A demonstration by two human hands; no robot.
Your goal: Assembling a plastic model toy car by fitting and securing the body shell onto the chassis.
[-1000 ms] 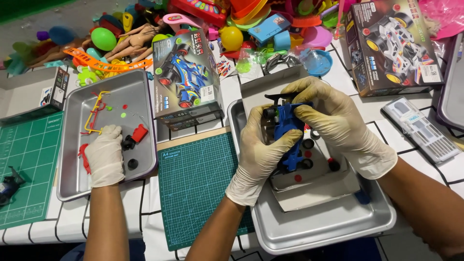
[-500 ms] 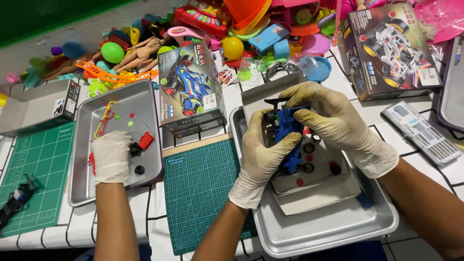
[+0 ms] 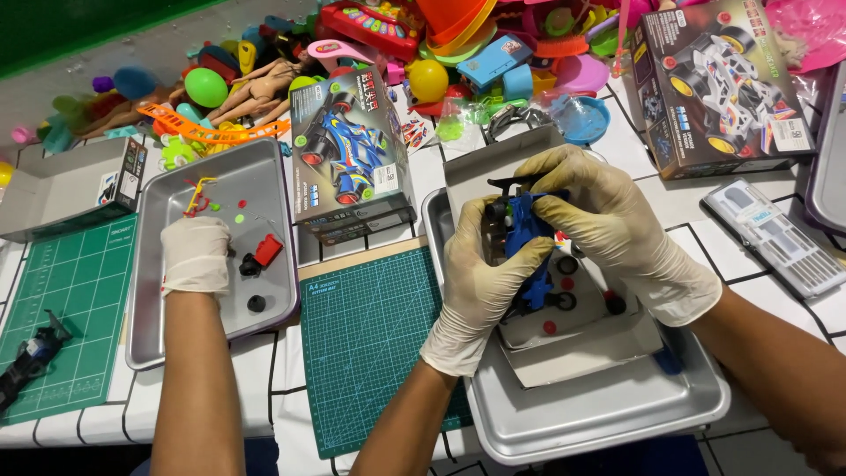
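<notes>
Head view: both gloved hands hold a blue toy car (image 3: pixel 526 236) over a steel tray (image 3: pixel 617 414), much as a second ago. Left hand (image 3: pixel 483 282) grips its near end; right hand (image 3: pixel 608 220) pinches the far end. Left of them, a co-worker's gloved hand (image 3: pixel 196 254) has slid nearer in another tray (image 3: pixel 150 308). White tiled table (image 3: pixel 687 207), green cutting mat (image 3: pixel 370 344), toys piled far.

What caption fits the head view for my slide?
Two gloved hands, left hand and right hand, hold a blue toy car above a metal tray.
</notes>
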